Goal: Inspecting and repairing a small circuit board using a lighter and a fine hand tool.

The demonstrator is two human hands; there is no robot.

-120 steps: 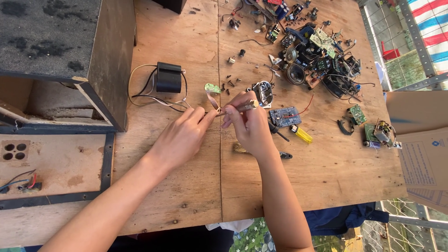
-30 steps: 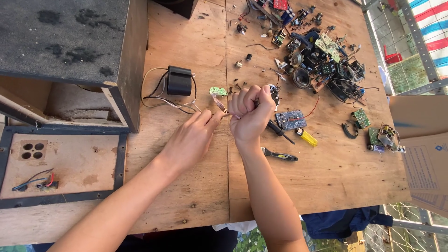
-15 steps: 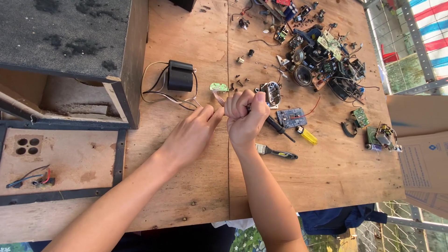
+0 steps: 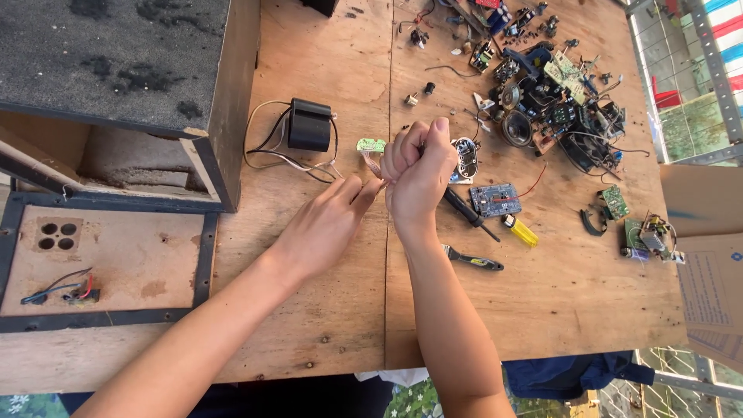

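My right hand is a closed fist over the plywood table, gripping the handle of a screwdriver whose dark shaft sticks out to the right. My left hand pinches thin wires that run up to a small green circuit board. The two hands touch at the fingertips. A black transformer with looped wires lies just to the upper left of them.
A dark speaker cabinet and its detached back panel fill the left side. A blue circuit board, a yellow lighter, a small tool and a heap of electronic scrap lie right. A cardboard box stands at the far right.
My right hand has gone from open fingers on the wires to a tight fist around the screwdriver. My left hand stays pinched on the wires. The view shifted slightly.
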